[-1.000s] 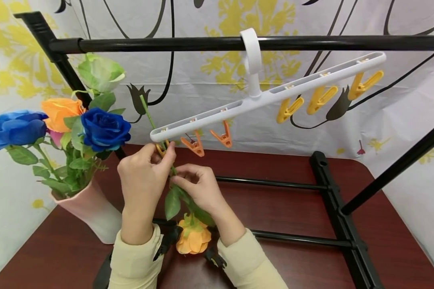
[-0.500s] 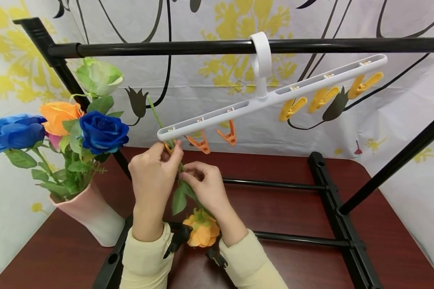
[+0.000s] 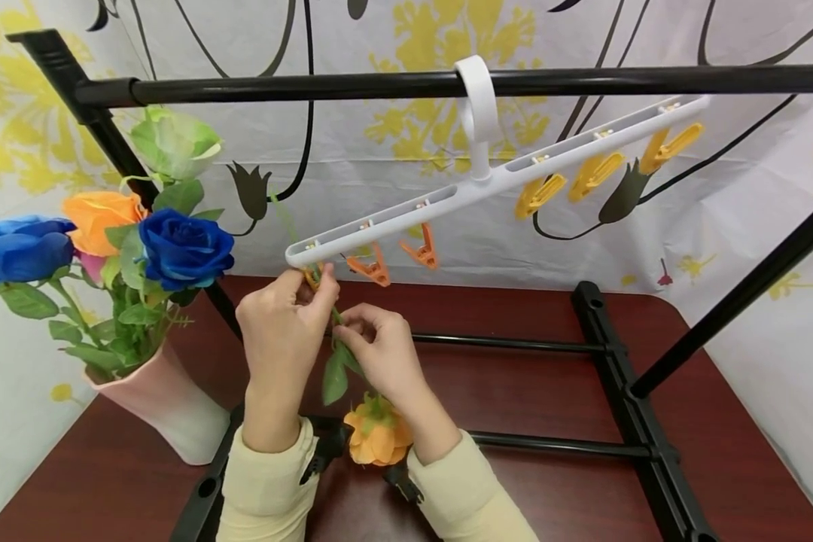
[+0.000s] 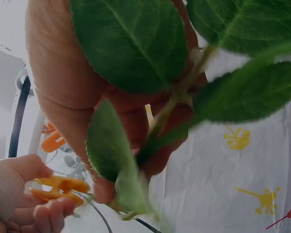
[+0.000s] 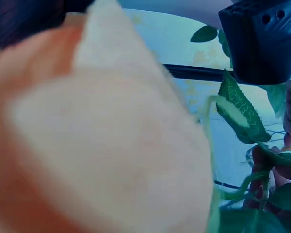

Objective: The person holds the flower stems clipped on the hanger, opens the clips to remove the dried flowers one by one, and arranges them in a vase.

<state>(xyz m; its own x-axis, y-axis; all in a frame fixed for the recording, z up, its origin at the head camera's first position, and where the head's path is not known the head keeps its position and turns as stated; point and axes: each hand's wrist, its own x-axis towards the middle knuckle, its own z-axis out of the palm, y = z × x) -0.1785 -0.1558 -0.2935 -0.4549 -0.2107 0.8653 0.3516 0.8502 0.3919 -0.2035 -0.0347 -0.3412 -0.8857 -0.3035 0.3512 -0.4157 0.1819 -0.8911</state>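
At the low left end of the white clip hanger (image 3: pixel 479 177), my left hand (image 3: pixel 278 339) pinches a yellow clip (image 4: pixel 63 187) between thumb and fingers. My right hand (image 3: pixel 382 346), just below and to the right, pinches the green stem of an orange rose (image 3: pixel 378 436). The flower hangs head down under the right hand, its leaves (image 3: pixel 335 376) between hand and bloom. The stem's cut end sticks up behind the hanger's end. In the right wrist view the bloom (image 5: pixel 111 145) fills the left side, blurred. The clip is mostly hidden by my fingers in the head view.
The hanger hooks over a black rack bar (image 3: pixel 278 89) and tilts up to the right. Orange clips (image 3: pixel 373 267) and yellow clips (image 3: pixel 596 177) hang from it. At left stands a pink-white vase (image 3: pixel 169 399) of artificial roses. Rack rails (image 3: pixel 515 342) cross the dark red table (image 3: pixel 515 391).
The hanger has slid slightly right along the bar, and both hands and the orange rose have shifted right with it. Both grips stay the same. The head view has also moved a little.
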